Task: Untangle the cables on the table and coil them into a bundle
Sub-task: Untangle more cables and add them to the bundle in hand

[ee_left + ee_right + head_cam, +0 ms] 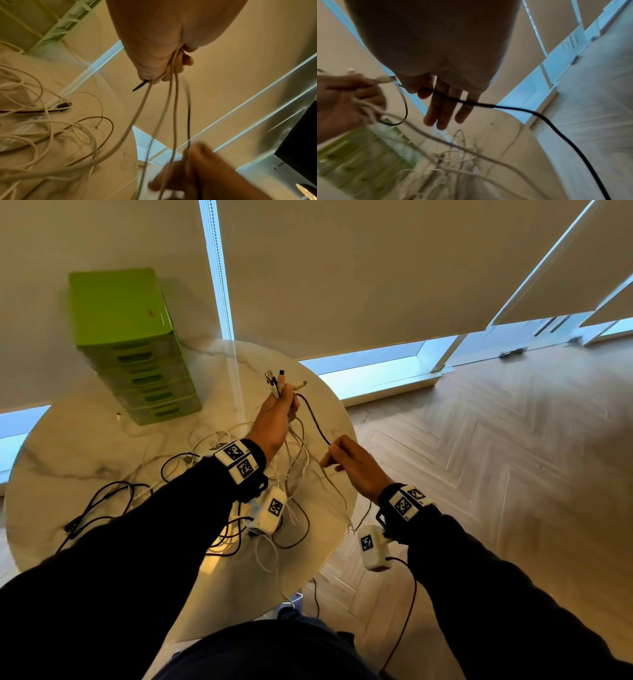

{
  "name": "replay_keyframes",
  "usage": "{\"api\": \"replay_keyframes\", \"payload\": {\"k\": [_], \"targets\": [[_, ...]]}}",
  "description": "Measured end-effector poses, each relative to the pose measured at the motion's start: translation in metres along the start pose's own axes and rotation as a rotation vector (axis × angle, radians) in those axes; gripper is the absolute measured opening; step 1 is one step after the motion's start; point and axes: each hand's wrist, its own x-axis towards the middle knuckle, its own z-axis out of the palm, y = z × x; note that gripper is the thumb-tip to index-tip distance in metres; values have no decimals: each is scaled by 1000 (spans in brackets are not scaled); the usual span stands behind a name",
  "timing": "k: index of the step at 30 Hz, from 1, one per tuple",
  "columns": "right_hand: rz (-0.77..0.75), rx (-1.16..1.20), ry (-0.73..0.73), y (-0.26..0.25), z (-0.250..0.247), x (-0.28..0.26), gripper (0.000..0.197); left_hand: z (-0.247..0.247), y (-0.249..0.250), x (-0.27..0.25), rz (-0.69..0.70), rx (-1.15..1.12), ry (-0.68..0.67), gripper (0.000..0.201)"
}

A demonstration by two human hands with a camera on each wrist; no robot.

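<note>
My left hand (pixel 277 412) is raised over the round marble table (pixel 85 446) and grips several cable ends, whose plugs (pixel 277 381) stick up out of the fist. White cables (pixel 142 108) hang from that left hand (pixel 154 47) down to a tangle of white and black cables (pixel 205 440) on the table. A black cable (pixel 315 422) runs from the fist to my right hand (pixel 346 460), which pinches it near the table's right edge. In the right wrist view the black cable (pixel 539 115) crosses the right hand (pixel 447 105) under the thumb.
A green drawer unit (pixel 137 350) stands at the back left of the table. More black cable (pixel 102 494) loops at the front left. Wood floor (pixel 496 440) lies to the right, with windows and blinds behind.
</note>
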Motion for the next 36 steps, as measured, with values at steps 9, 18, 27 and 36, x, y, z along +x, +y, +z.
{"api": "replay_keyframes", "payload": {"k": [9,18,27,36], "targets": [[367,-695,-434,34,-44,-18,72,-1,14,-13,-75,-155,-89,37],[-78,-94,-274,-61,37,15,40,15,41,-30,-101,-120,-350,43],[126,-603,-303,-16,-27,25,54,-33,63,-20,-88,-102,-288,44],[35,-946,-221,33,-27,-1,14,-12,59,-16,9,-233,-33,10]]}}
